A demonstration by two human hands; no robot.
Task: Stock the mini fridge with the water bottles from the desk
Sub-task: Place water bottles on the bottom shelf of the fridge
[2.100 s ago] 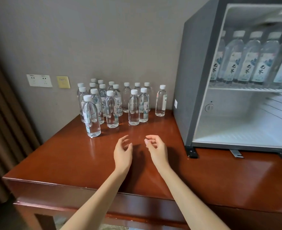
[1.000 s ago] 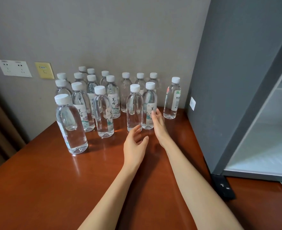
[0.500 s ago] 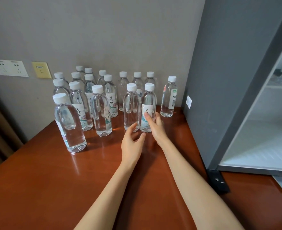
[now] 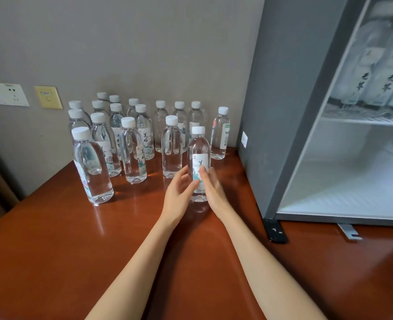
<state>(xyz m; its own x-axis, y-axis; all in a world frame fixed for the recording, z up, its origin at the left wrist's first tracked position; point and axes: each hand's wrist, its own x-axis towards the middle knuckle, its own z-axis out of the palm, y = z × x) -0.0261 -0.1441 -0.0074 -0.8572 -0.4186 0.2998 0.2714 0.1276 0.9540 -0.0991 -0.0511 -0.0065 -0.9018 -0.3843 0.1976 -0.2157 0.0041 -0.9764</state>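
On the brown counter, the left hand and right hand clasp one upright water bottle between them, fingers and thumbs curled round its lower half. At its 11 o'clock, the other bottles stand clustered by the wall. At 3 o'clock stands the open mini fridge, with more bottles on its upper shelf.

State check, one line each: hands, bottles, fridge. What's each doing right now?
held bottle: upright, capped, in both hands' grip
left hand: grips held bottle
right hand: grips held bottle
desk bottles: upright, capped
mini fridge: open
upper shelf: holds bottles
lower compartment: no bottles seen
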